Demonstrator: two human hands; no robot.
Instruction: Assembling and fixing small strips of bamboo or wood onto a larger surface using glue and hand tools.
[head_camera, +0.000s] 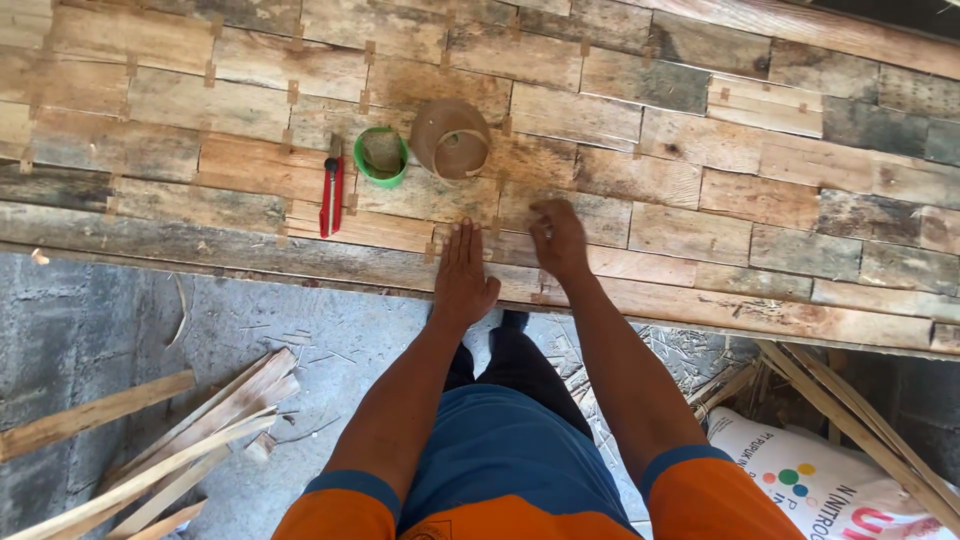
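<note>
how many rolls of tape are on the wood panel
2. A green-cored roll lies flat beside the red cutter; a bigger brown roll sits tilted just right of it, above the left hand. None seem hidden.

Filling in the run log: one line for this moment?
left hand: flat on veneer sheet | right hand: fingertips pressing sheet | beyond hands: tape rolls, red cutter

Left hand (463, 270) lies flat, palm down, on the patchwork sheet of taped brown wood veneer strips (700, 190). Right hand (557, 237) just beside it, fingers curled, tips pressing the sheet. Beyond the hands: brown tape roll (451, 139), green round cup (382, 156), red-handled cutter (331, 192). Loose wooden slats (190, 440) on grey concrete floor (90, 320).
</note>
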